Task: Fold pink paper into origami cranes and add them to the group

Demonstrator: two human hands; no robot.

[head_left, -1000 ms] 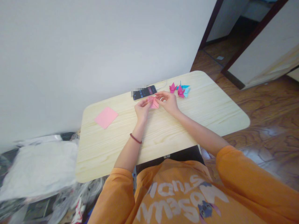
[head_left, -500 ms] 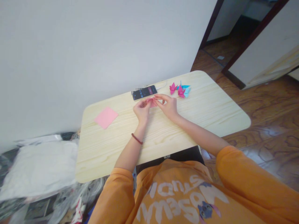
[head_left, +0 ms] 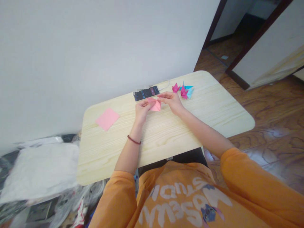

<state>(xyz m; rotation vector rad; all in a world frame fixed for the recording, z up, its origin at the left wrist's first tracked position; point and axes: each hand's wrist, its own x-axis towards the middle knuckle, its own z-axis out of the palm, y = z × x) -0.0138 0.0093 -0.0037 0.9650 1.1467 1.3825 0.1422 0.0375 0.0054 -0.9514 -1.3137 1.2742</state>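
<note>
- Folded pink origami paper (head_left: 155, 105) lay between both hands, just above the wooden tabletop (head_left: 213, 110), close to the phone.
- Left hand (head_left: 142, 110), wearing a red bead bracelet (head_left: 133, 140), was curled and pinching the paper's left side.
- Right hand (head_left: 171, 103) was partly open, its fingertips (head_left: 159, 97) gripping the paper's upper edge.
- Writing: white lettering on the orange sweatshirt (head_left: 185, 202) appeared inverted and hard to read; the smartphone (head_left: 146, 93) screen was too small to read.
- Room: a pink paper square (head_left: 107, 119) lay well left; magenta origami cranes (head_left: 184, 92) and a blue origami crane (head_left: 189, 91) sat just beyond the right hand. Open tabletop stretched right toward the rounded edge.
</note>
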